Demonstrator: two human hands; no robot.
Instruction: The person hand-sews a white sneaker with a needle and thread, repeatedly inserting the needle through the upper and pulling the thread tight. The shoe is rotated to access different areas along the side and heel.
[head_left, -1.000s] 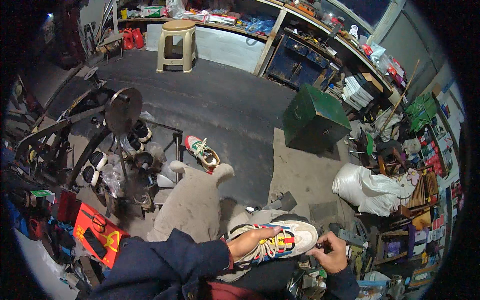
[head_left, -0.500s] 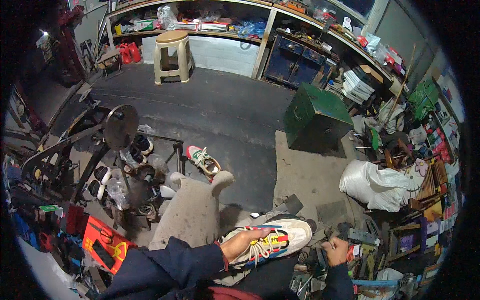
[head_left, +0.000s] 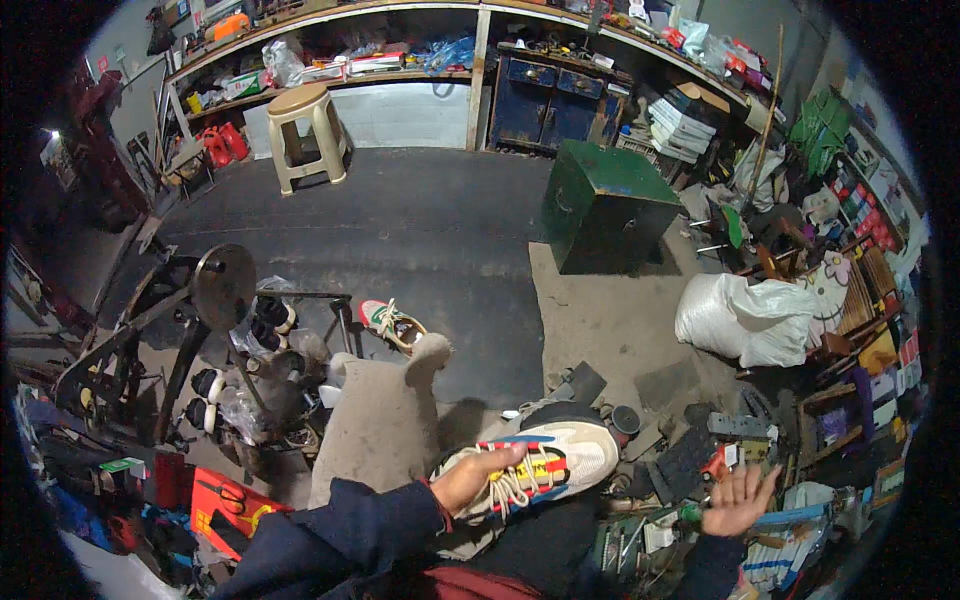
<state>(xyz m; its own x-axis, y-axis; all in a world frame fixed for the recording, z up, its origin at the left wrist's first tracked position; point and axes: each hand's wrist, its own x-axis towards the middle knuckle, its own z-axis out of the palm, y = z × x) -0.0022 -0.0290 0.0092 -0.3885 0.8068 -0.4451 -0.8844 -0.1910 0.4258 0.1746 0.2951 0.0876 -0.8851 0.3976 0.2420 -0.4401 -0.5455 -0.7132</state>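
My left hand [head_left: 466, 484] is closed around a sneaker [head_left: 585, 460] in white, yellow, red and blue. Its thumb presses by the laces, and the toe points right. The sneaker rests over my lap; my hand hides part of its heel end. To the right, above a clutter of tools and parts, my right hand [head_left: 738, 502] is open with its fingers spread, and nothing shows in it. A second shoe [head_left: 388, 322], light with red and green, lies on the dark floor mat [head_left: 440, 240] beyond a beige padded form [head_left: 375, 425].
A black metal machine with a round disc [head_left: 223, 288] stands at left, near several shoes. A red bag [head_left: 225, 512] lies by my left sleeve. Ahead are a beige stool [head_left: 310, 135] and a green metal box [head_left: 610, 205]; a white sack [head_left: 740, 318] sits at right.
My right hand has moved right and slightly down, going from curled fingers to spread ones. My left hand keeps its hold on the sneaker. The head view has shifted a little.
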